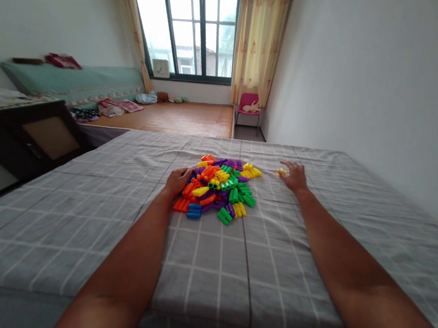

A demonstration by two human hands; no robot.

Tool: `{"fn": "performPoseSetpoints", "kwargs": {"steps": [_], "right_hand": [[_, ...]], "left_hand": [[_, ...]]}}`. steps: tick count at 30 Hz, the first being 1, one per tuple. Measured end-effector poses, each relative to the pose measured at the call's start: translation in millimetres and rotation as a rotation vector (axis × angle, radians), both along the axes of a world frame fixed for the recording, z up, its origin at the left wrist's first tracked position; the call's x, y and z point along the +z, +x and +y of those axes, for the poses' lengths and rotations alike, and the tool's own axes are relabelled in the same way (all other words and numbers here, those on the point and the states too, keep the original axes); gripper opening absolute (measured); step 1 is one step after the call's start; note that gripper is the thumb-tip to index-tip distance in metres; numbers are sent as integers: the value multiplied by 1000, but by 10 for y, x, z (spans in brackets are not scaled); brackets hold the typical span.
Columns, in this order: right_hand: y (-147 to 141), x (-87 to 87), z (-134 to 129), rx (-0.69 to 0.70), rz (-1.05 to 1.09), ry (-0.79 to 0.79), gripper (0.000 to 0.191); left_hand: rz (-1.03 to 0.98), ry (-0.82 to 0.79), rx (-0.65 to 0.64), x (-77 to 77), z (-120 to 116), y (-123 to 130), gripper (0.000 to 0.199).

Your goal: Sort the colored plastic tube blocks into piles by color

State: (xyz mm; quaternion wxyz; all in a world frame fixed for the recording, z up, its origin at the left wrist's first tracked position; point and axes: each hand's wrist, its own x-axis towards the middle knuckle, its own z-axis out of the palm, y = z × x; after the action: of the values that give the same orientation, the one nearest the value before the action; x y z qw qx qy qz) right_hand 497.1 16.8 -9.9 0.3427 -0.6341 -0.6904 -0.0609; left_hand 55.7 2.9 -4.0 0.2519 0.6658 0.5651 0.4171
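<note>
A heap of plastic building pieces [220, 183] in orange, yellow, green, purple and blue lies on the checked grey cloth. My left hand [178, 180] rests against the heap's left side, its fingers lying along the pieces; some fingertips are hidden, and I see nothing gripped. Beside them a dark blue piece [192, 178] shows partly. To the right of the heap, my right hand [294, 176] is open, fingers stretched out and apart from the thumb. A single yellow piece [281, 171] lies between thumb and fingers, partly covered by the hand.
The grey checked cloth [94, 234] covers a broad flat surface with a few creases. Behind it stand a low bed [192, 118] and a pink chair [249, 102] with a plush toy. A dark cabinet [26, 135] is at left, a white wall [372, 87] at right.
</note>
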Motion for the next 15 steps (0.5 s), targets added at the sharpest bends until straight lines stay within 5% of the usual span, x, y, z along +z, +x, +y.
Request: {"fn": "performPoseSetpoints", "kwargs": {"steps": [7, 15], "right_hand": [[-660, -36, -74, 321, -130, -117, 35], [-596, 32, -108, 284, -91, -207, 19]], "left_hand": [[-6, 0, 18, 53, -62, 51, 45], [4, 24, 28, 85, -81, 61, 44]]}}
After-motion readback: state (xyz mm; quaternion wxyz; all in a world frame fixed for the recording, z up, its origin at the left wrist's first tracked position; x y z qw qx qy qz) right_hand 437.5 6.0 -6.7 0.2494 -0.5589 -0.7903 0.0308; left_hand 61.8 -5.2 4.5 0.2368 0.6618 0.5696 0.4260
